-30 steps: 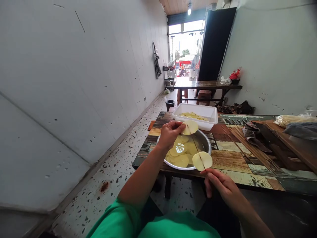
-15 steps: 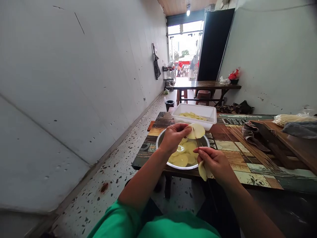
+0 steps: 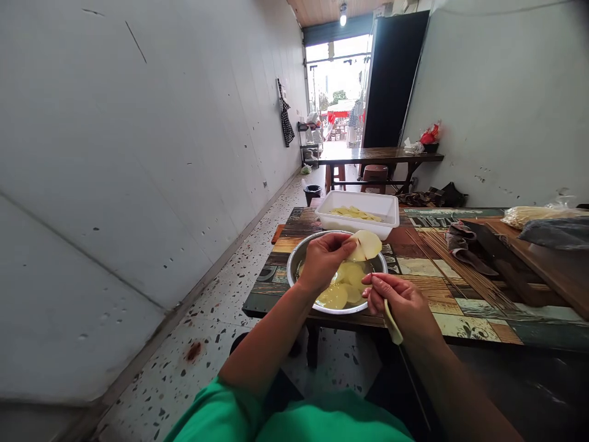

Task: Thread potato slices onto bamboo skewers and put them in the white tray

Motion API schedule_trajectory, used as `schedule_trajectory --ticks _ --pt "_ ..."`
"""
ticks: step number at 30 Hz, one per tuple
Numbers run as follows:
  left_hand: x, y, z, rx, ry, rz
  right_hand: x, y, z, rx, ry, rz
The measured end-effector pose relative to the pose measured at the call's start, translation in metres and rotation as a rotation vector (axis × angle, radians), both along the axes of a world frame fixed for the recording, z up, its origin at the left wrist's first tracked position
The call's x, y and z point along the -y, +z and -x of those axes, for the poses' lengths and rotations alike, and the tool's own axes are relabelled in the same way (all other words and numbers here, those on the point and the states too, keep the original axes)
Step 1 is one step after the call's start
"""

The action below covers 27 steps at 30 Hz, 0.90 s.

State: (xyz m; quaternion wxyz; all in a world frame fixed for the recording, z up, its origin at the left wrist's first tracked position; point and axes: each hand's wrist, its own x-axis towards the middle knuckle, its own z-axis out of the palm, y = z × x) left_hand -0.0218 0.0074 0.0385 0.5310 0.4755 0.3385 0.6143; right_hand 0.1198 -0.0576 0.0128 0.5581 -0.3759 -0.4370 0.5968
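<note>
Over the metal bowl (image 3: 292, 270), my left hand (image 3: 326, 263) pinches a pale potato slice (image 3: 368, 245) by its near edge. Small dark marks show on that slice; whether the skewer runs into it I cannot tell. My right hand (image 3: 402, 302) is closed around a thin wooden skewer (image 3: 416, 390), whose long end points down toward my lap. Another potato slice (image 3: 393, 322) is threaded on this skewer, just below my right fingers. More potato slices (image 3: 332, 297) lie in water in the bowl, partly behind my left hand.
A white plastic tub (image 3: 389, 212) with potato slices stands behind the bowl. To the right on the patterned table (image 3: 453, 323) lie loose skewers (image 3: 453, 267), a crumpled cloth (image 3: 467, 248) and a wooden board (image 3: 543, 258). Farther off stands another table (image 3: 368, 156).
My right hand has turned, so the skewer's lower end and its threaded slice have swung right. My left hand still holds its slice over the bowl. The view has shifted slightly.
</note>
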Motion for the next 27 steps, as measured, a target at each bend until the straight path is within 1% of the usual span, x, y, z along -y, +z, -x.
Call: schedule_trajectory --ticks 2,5,8,10,11,12,13,14,15,17,18,20,22,23,27 --pt "0.002 -0.003 -0.002 -0.023 -0.004 0.002 -0.003 -0.003 0.0 0.102 -0.069 -0.045" --pt "0.006 -0.006 -0.005 -0.064 -0.014 0.021 -0.009 -0.003 -0.003 0.388 -0.153 -0.144" --pt "0.007 -0.008 -0.005 -0.018 -0.007 0.082 -0.011 0.002 -0.014 0.681 -0.111 -0.258" --pt "0.005 -0.01 -0.002 0.065 -0.016 0.157 -0.01 0.001 -0.028 0.738 -0.117 -0.326" --pt "0.003 -0.011 0.001 0.111 -0.019 0.195 -0.008 -0.002 -0.036 0.725 -0.154 -0.339" --pt "0.0 -0.012 0.004 0.153 -0.018 0.224 -0.005 -0.007 -0.044 0.697 -0.223 -0.333" --pt "-0.002 -0.013 0.006 0.19 -0.008 0.244 -0.001 -0.013 -0.051 0.672 -0.282 -0.302" --pt "-0.005 -0.014 0.008 0.22 0.009 0.256 0.003 -0.02 -0.057 0.635 -0.283 -0.245" --pt "-0.007 -0.015 0.01 0.245 0.026 0.265 0.009 -0.028 -0.061 0.569 -0.199 -0.175" --pt "-0.011 -0.017 0.012 0.278 0.049 0.277 0.021 -0.041 -0.062 0.382 0.073 0.003" --pt "-0.012 -0.018 0.012 0.286 0.053 0.284 0.026 -0.046 -0.06 0.269 0.181 0.078" --pt "-0.013 -0.019 0.011 0.28 0.05 0.294 0.035 -0.052 -0.053 0.05 0.308 0.194" --pt "-0.011 -0.019 0.01 0.256 0.044 0.293 0.04 -0.053 -0.046 -0.104 0.348 0.266" --pt "-0.01 -0.019 0.01 0.243 0.042 0.286 0.04 -0.053 -0.043 -0.14 0.344 0.283" --pt "-0.002 -0.016 0.01 0.179 0.024 0.225 0.038 -0.05 -0.042 -0.092 0.228 0.235"
